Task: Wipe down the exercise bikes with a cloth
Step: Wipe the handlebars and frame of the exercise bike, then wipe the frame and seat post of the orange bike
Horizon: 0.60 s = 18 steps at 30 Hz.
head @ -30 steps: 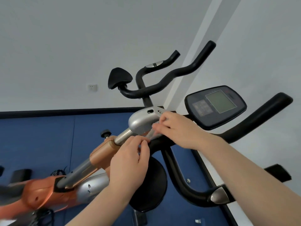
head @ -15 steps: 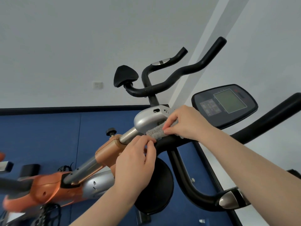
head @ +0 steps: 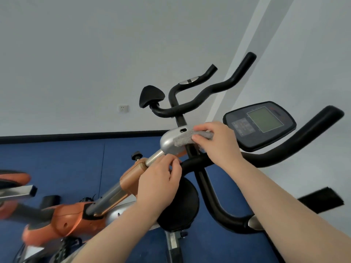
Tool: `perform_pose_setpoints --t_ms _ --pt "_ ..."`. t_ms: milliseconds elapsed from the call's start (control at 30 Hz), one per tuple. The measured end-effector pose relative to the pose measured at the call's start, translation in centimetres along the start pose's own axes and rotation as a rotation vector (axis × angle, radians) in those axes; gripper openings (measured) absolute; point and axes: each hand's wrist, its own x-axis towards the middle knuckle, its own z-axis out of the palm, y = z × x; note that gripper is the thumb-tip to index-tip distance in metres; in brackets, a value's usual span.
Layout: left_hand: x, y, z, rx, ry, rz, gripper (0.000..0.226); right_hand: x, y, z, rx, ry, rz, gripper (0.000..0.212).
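An orange and silver exercise bike [head: 64,219] fills the lower left, its silver post rising to a rounded silver cap [head: 171,141]. My right hand [head: 214,141] presses a grey cloth [head: 185,138] onto that cap. My left hand [head: 159,181] pinches the silver post just below the cap, fingers closed around it. Black handlebars [head: 284,154] cross behind my right wrist, with a console screen [head: 260,124] above them. A second set of black handlebars [head: 199,99] stands farther back.
A black round pad [head: 182,207] sits under my left hand. A black knob [head: 137,155] sticks out of the orange collar. The floor is a blue mat [head: 57,164]; a white wall with a socket [head: 123,108] stands behind. Another bike's orange seat [head: 13,179] shows at far left.
My right hand has slid the cloth up and over the silver cap. My left hand has stayed on the post. The view has shifted slightly left and down.
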Motion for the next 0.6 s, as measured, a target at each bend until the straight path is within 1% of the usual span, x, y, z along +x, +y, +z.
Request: perform_pose_setpoints --t_ms 100,233,367,433,600 --pt "-0.3 -0.4 -1.6 0.096 0.01 -0.049 0.028 -1.6 -1.8 -0.1 0.046 -0.026 -0.087 0.036" --pt "-2.3 -2.5 -6.2 0.25 0.073 -0.112 0.021 -3.2 -5.1 1.5 0.035 -0.095 -0.197 0.027" --pt "-6.7 -5.7 -11.4 0.404 0.109 -0.247 0.024 -5.5 -8.3 4.4 0.032 -0.146 -0.25 0.023" --pt "-9.6 -7.4 -13.8 0.433 0.143 -0.328 0.023 -7.3 -10.2 6.1 0.039 -0.173 -0.283 0.022" --pt "-17.0 -12.9 -20.4 0.446 0.215 -0.519 0.02 -13.0 -15.1 11.4 0.032 -0.3 -0.334 0.019"
